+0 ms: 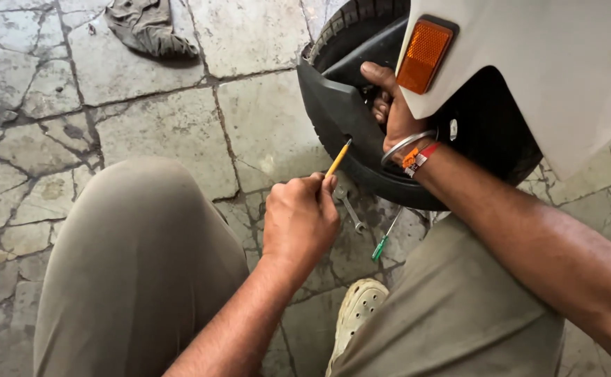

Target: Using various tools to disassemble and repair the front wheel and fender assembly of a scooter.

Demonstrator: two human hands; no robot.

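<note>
My left hand (298, 220) is closed around a thin yellow-shafted screwdriver (338, 159), whose tip meets a hole in the black plastic mudguard (330, 112) of a scooter. My right hand (389, 105) reaches behind the mudguard, fingers curled on its inner side next to the black tyre (351, 17); what the fingers grip is hidden. A metal bangle and orange threads sit on that wrist. The white body panel (550, 63) with an orange reflector (424, 54) hangs over the wheel.
On the cracked stone floor (159, 119) lie a small metal spanner (349, 209) and a green-handled screwdriver (384, 241) near the wheel. A crumpled grey rag (148, 28) lies at the top left. My knees in khaki trousers and a pale shoe (358, 311) fill the foreground.
</note>
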